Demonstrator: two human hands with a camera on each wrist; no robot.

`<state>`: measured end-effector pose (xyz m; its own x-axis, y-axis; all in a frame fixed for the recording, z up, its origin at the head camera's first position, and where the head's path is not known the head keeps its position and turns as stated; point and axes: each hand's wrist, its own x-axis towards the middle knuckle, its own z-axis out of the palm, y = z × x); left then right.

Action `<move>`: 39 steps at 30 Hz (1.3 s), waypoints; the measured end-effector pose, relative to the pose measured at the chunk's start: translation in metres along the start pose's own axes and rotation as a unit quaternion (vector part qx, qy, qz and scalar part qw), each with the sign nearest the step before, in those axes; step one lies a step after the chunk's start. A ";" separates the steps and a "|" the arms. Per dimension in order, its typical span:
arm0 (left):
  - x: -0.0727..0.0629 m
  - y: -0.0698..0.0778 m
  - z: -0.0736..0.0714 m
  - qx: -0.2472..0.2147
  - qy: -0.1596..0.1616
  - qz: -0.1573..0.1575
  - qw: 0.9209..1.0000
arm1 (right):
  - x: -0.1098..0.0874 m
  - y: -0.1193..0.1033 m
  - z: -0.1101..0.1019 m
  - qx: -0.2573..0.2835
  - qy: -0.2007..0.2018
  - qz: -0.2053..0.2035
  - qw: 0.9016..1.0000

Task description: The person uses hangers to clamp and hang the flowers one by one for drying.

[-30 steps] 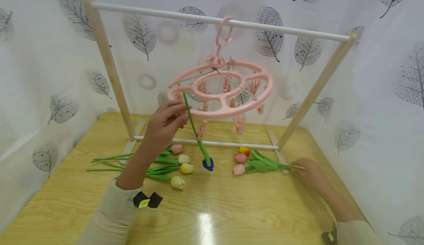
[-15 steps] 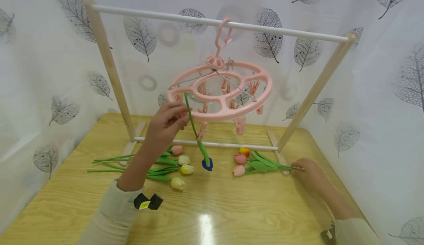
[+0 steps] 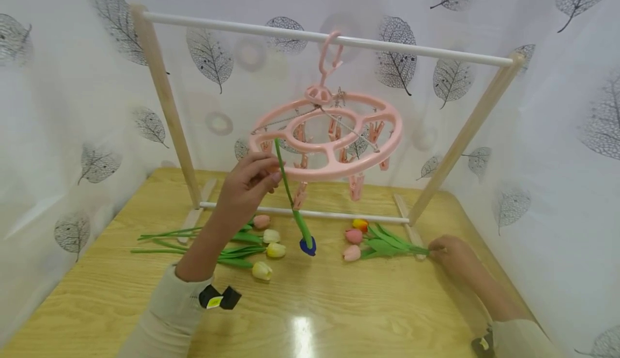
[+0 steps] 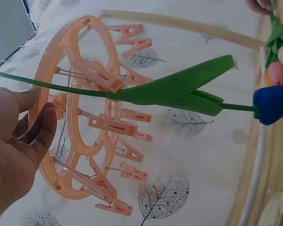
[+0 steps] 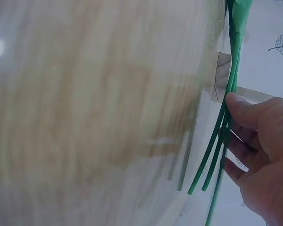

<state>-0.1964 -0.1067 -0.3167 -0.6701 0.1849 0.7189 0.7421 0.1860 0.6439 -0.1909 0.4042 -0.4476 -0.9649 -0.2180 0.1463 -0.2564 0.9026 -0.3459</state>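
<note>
A round pink clip hanger [image 3: 334, 173] hangs from the rack's top bar, with several pegs dangling under it. One peg [image 4: 96, 77] overlaps the stem of a blue tulip [image 4: 272, 104], which hangs flower down at the hanger's left side. Beside that stem and over the hanger's rim is my left hand [image 3: 247, 185], its fingers loosely bent, with a gap between thumb and fingertips. On the right, my right hand [image 3: 452, 253] pinches the stems [image 5: 210, 146] of a small tulip bunch. Its pink tulips [image 3: 354, 236] and an orange-yellow tulip [image 3: 360, 225] lie pointing left.
Several pink, cream and yellow tulips [image 3: 262, 271] lie on the wooden table [image 3: 358, 304] at left, partly behind my left forearm. A rack with a white top bar [image 3: 411, 48], wooden posts [image 3: 167, 105] and a white lower bar [image 3: 349, 216] stands at the back, before a leaf-print curtain.
The head view has shifted slightly. My right hand's fingers have closed further over the stem ends, which showed past the fingers before. My left hand and the blue tulip stay in place.
</note>
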 end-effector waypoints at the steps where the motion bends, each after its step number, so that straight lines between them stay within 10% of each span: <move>1: 0.000 0.000 0.000 0.000 0.001 0.001 1.000 | 0.000 0.001 0.000 0.001 0.000 0.003 1.000; 39: -0.001 -0.001 0.001 0.003 0.010 0.007 1.000 | -0.001 -0.022 -0.028 0.084 0.062 0.036 0.994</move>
<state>-0.1962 -0.1057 -0.3185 -0.6591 0.1679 0.7331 0.7514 0.1891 0.6322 -0.1823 0.3948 -0.4136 -0.9692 -0.0987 0.2256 -0.2035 0.8371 -0.5078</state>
